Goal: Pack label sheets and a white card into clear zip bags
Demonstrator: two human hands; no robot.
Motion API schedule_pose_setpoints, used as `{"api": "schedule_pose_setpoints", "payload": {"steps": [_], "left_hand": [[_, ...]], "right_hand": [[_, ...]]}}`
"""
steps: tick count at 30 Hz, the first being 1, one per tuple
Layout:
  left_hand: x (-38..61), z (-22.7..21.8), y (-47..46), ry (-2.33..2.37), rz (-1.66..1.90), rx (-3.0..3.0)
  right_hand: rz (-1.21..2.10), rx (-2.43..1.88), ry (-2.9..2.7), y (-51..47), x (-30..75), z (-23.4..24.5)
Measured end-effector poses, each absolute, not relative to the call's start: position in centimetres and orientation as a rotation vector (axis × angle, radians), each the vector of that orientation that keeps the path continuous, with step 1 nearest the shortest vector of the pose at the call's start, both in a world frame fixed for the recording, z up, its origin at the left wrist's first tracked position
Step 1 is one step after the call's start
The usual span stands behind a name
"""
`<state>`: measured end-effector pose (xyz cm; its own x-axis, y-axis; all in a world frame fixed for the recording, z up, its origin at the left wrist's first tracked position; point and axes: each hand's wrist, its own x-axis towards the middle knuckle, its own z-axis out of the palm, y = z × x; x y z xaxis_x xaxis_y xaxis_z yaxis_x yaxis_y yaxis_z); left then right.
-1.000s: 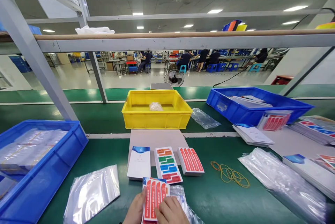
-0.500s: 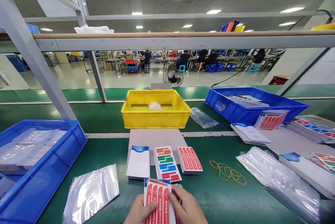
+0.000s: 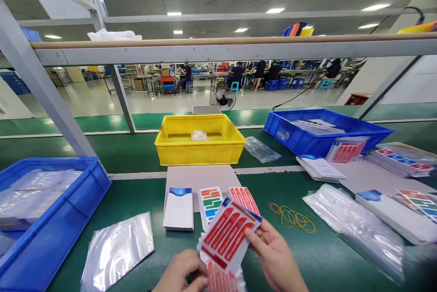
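Note:
My right hand [image 3: 278, 255] pinches a small stack of sticker sheets [image 3: 229, 235] by its right edge, thumb on top. The front sheet carries red strips, and a blue edge shows behind it; the stack is raised and tilted. Below it lies a clear plastic bag [image 3: 243, 283] with red-printed sheets inside, partly hidden. My left hand [image 3: 182, 274] is curled, its fingers closed at the bag's left edge. Beyond the hands stand a pile of white cards with blue tops [image 3: 178, 212], multicoloured sticker sheets [image 3: 209, 198] and red sticker sheets [image 3: 244, 197], the latter two partly covered.
A yellow bin [image 3: 200, 153] stands behind the piles. Blue bins [image 3: 102, 183] flank it, the other blue bin [image 3: 290, 139] at the right. Clear bags [image 3: 118, 246] lie left; rubber bands [image 3: 293, 217] and more plastic bags [image 3: 355, 228] lie right. A metal shelf beam [image 3: 218, 52] crosses above.
The sticker sheets, held upright by both hands before, are now raised and tilted in my right hand, moved right. My left hand is off them, at the plastic bag below. The view has shifted slightly.

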<state>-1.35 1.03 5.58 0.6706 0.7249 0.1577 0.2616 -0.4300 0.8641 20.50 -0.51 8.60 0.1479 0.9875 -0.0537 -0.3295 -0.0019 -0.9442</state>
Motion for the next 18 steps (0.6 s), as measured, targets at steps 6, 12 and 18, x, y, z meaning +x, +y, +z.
{"api": "schedule_pose_setpoints", "payload": {"steps": [6, 12, 18], "left_hand": [[-1.3, 6.6, 1.8, 0.599, 0.746, 2.575], [-0.4, 5.9, 1.4, 0.776, 1.000, 2.333], [1.3, 5.4, 0.8, 0.854, 1.191, 2.216]], "right_hand": [[1.186, -0.974, -0.842, -0.3, 20.5, 10.3], [1.176, -1.014, -1.066, -0.4, 21.3, 11.0], [1.191, -0.953, -1.180, -0.5, 20.8, 11.8]]}}
